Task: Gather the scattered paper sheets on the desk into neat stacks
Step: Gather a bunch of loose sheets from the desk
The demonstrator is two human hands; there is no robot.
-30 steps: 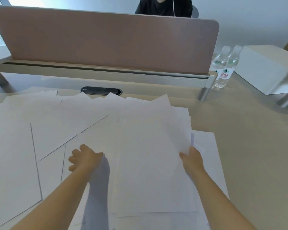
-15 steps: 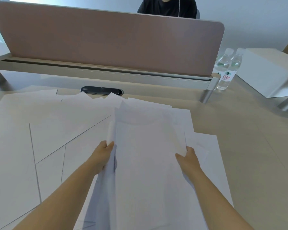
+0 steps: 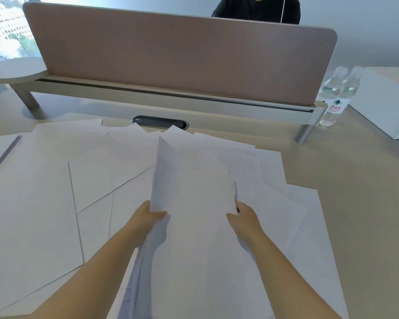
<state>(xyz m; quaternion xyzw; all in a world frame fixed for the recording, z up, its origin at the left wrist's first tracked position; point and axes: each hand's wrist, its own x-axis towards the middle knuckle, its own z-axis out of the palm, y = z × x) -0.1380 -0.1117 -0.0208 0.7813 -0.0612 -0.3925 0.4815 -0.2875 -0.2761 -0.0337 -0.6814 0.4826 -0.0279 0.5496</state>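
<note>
Bundle of sheets [image 3: 194, 192] lifted off desk [image 3: 355, 192] mid-front, pinched at side edges: left hand [image 3: 148, 217] and right hand [image 3: 243, 215] both closed on it. Squaring step. Next: tap edges flush, set down clear of loose sheets [image 3: 55, 180] at left edge.

Looking like an office. Pale wood surface [image 3: 346, 203] lying strewn with white paper sheets [image 3: 55, 180]; padded pink divider screen [image 3: 175, 58] standing across the back on a metal-legged rail, a black cable port [image 3: 160, 122] sitting just in front. Two water bottles [image 3: 339, 93] standing at the far right, city buildings [image 3: 7, 28] showing through a window, another person [image 3: 258, 9] sitting behind the screen.
</note>
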